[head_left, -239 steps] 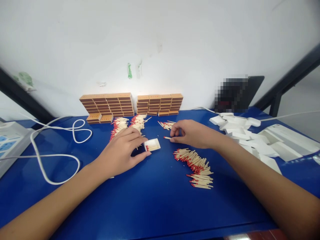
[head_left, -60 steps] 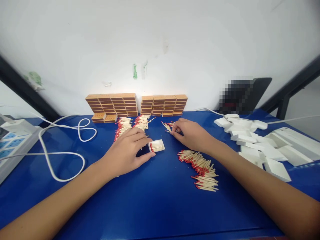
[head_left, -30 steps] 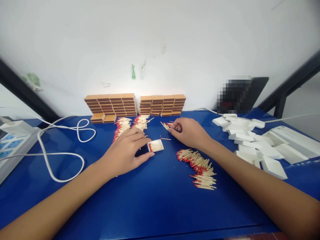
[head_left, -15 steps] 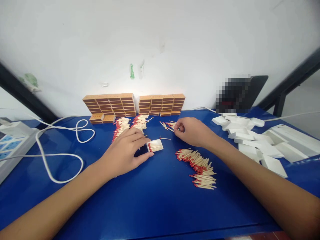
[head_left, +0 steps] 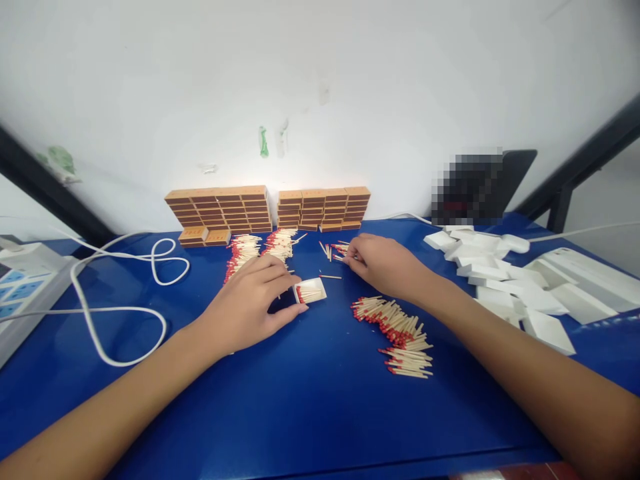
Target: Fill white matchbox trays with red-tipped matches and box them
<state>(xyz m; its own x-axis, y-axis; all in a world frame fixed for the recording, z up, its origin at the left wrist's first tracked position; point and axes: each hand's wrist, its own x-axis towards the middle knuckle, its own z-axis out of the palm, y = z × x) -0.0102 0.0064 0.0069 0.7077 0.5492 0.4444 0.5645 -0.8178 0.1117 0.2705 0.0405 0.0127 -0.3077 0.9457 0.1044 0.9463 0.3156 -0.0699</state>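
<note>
While a white rectangular card tray, well in from the front edge of the blue bench, is pinched by the left hand, red-tipped wooden matches farther back are touched by the right hand, grip unclear; best lifted singly.

The left hand and right hand are bare, with slender fingers and slim, uncovered forearms
</note>
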